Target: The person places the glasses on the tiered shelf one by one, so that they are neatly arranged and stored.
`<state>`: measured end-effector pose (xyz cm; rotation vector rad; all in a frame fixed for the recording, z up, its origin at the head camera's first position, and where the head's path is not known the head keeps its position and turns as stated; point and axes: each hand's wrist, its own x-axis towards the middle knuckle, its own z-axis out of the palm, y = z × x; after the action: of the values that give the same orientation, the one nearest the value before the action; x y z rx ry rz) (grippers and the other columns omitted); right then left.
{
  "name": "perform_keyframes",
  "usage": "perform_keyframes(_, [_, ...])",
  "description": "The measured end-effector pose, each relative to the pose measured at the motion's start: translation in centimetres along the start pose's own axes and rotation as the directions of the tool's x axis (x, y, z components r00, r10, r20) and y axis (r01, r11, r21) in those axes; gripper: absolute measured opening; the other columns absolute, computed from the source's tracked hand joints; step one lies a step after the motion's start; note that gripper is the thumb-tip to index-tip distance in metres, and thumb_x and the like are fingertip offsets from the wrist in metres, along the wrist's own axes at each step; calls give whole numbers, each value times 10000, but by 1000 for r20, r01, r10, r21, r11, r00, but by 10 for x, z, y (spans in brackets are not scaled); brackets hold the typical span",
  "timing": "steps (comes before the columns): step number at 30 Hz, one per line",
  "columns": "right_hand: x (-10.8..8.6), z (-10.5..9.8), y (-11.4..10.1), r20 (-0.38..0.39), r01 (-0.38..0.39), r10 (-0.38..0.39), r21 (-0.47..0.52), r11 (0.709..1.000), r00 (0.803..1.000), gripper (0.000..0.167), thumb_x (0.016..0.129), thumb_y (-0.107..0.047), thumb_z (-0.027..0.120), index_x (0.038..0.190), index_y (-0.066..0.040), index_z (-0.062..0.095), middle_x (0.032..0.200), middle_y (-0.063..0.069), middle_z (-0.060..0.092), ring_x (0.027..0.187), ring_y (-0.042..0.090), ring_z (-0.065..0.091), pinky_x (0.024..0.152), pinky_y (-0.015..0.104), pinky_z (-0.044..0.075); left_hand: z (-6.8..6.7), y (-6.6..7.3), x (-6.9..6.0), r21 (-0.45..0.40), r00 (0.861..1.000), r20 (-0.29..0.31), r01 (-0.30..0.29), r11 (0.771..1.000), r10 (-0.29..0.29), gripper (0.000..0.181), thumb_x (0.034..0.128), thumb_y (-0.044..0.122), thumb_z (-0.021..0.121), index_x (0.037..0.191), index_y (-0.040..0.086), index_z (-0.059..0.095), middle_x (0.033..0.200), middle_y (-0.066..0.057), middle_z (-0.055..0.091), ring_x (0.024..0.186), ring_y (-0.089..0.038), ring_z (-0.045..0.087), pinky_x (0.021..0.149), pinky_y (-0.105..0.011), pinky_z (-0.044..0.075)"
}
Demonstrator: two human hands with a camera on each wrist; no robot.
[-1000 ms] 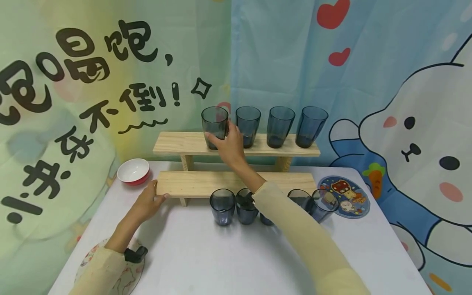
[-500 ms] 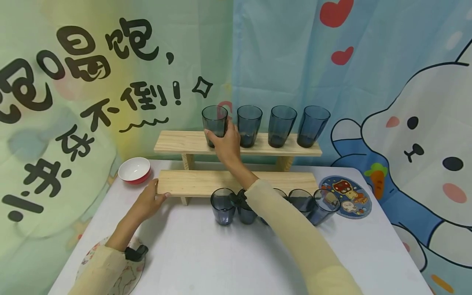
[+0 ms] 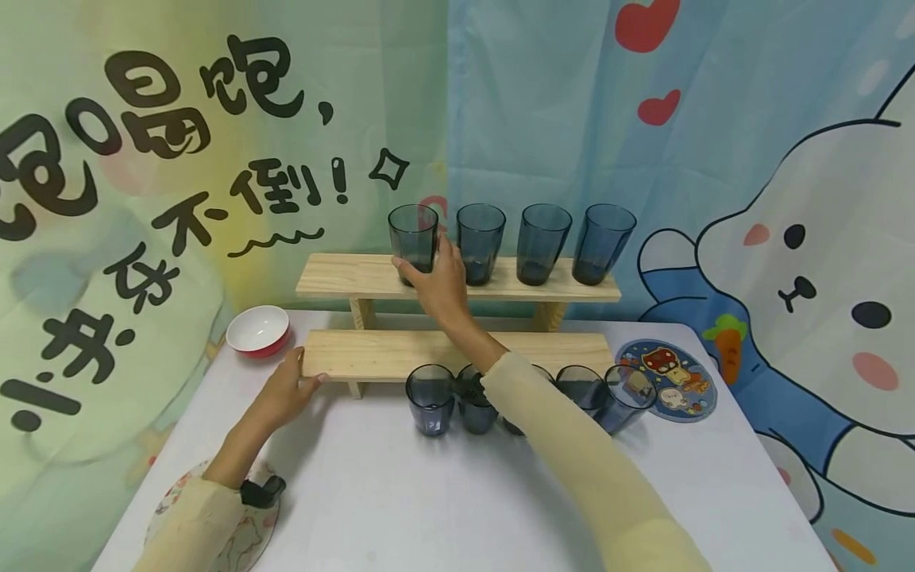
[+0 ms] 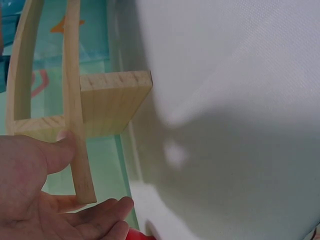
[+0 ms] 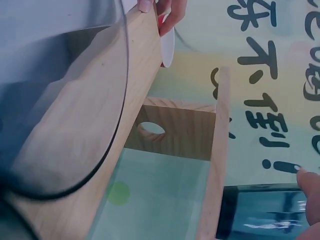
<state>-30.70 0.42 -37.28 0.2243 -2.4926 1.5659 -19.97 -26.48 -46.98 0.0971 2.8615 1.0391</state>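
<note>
On the upper wooden shelf (image 3: 343, 278) stand blue-grey glasses in a row; the right hand (image 3: 445, 287) has its thumb and fingers around the leftmost glass (image 3: 411, 238). In the right wrist view, fingertips (image 5: 309, 187) touch that glass (image 5: 265, 215) at the lower right. The left hand (image 3: 286, 391) grips the left end of the lower shelf (image 3: 372, 357), thumb on its front edge. The left wrist view shows the left hand (image 4: 60, 195) with its thumb on the board (image 4: 80, 150) and the other fingers beyond it.
Several glasses (image 3: 432, 405) stand in front of the lower shelf, some partly behind the right sleeve. A red and white bowl (image 3: 259, 330) sits at left, a round patterned mat (image 3: 675, 389) at right, and a patterned round mat (image 3: 250, 524) lies under the left forearm.
The right hand and the leftmost glass have shifted very slightly left along the upper shelf, and the right forearm has moved a little left. The left hand has stayed on the lower shelf.
</note>
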Motion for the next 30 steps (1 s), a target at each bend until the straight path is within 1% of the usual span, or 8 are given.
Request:
perform_keyframes(4, [-11, -14, -1, 75, 10, -8, -27, 1000, 997, 986, 978, -498, 738, 1684, -69, 201, 1700, 196, 297, 1565, 384, 320, 1218, 587, 356, 0, -1, 1, 8, 1000, -5, -15, 1000, 15, 720, 1081, 196, 601, 1517, -220, 207, 1490, -491, 369, 1439, -614, 356, 1183, -686, 305])
perform_keyframes(7, [-23, -30, -2, 154, 13, -4, -58, 998, 988, 985, 974, -524, 732, 1687, -94, 207, 1680, 173, 349, 1539, 370, 370, 1195, 577, 393, 1, -2, 2, 8, 1000, -5, -21, 1000, 21, 713, 1080, 187, 599, 1510, -227, 210, 1486, -498, 368, 1438, -618, 353, 1187, -684, 301])
perform_keyframes(11, [-39, -57, 0, 244, 46, -26, -75, 996, 969, 940, 979, -523, 727, 1676, -103, 258, 1676, 137, 378, 1528, 329, 407, 1196, 493, 419, 1, -1, 1, 2, 1000, 2, -12, 1000, 12, 721, 1082, 193, 592, 1512, -231, 197, 1495, -506, 348, 1444, -624, 338, 1192, -684, 292])
perform_keyframes(14, [-50, -82, 5, 278, 76, -48, -89, 993, 959, 869, 986, -505, 726, 1648, -97, 337, 1656, 121, 420, 1517, 310, 431, 1209, 436, 409, 1, -1, 1, 0, 1000, 6, -6, 1000, 6, 728, 1085, 197, 589, 1517, -230, 187, 1504, -505, 338, 1449, -622, 332, 1194, -684, 289])
perform_keyframes(17, [-60, -110, 13, 293, 104, -65, -118, 988, 954, 780, 990, -476, 730, 1594, -83, 432, 1595, 132, 493, 1474, 330, 485, 1196, 442, 425, 2, -2, 2, 4, 1000, 7, -7, 1000, 7, 730, 1087, 201, 587, 1519, -229, 186, 1505, -502, 339, 1450, -620, 333, 1194, -683, 291])
perform_keyframes(21, [-72, -149, 27, 300, 103, -50, -161, 982, 953, 720, 986, -470, 734, 1547, -90, 493, 1544, 129, 542, 1438, 346, 526, 1160, 470, 465, 2, -3, 2, 2, 1000, 9, -7, 1000, 7, 732, 1088, 199, 585, 1522, -229, 180, 1511, -503, 332, 1456, -623, 322, 1195, -686, 286])
perform_keyframes(25, [-84, -191, 44, 268, 74, -9, -234, 969, 963, 703, 992, -501, 712, 1533, -99, 514, 1558, 124, 541, 1454, 368, 510, 1141, 540, 473, 1, -2, 1, 1, 1000, 7, -11, 1000, 11, 731, 1088, 194, 584, 1523, -230, 178, 1513, -502, 330, 1458, -623, 319, 1197, -686, 284])
perform_keyframes(30, [-105, -234, 76, 191, 66, -13, -274, 959, 981, 670, 1009, -457, 712, 1534, -88, 517, 1540, 177, 541, 1439, 406, 509, 1147, 581, 448, 1, -2, 1, 9, 1000, 10, -11, 1000, 11, 740, 1087, 196, 582, 1520, -240, 170, 1513, -510, 319, 1457, -628, 315, 1199, -685, 280])
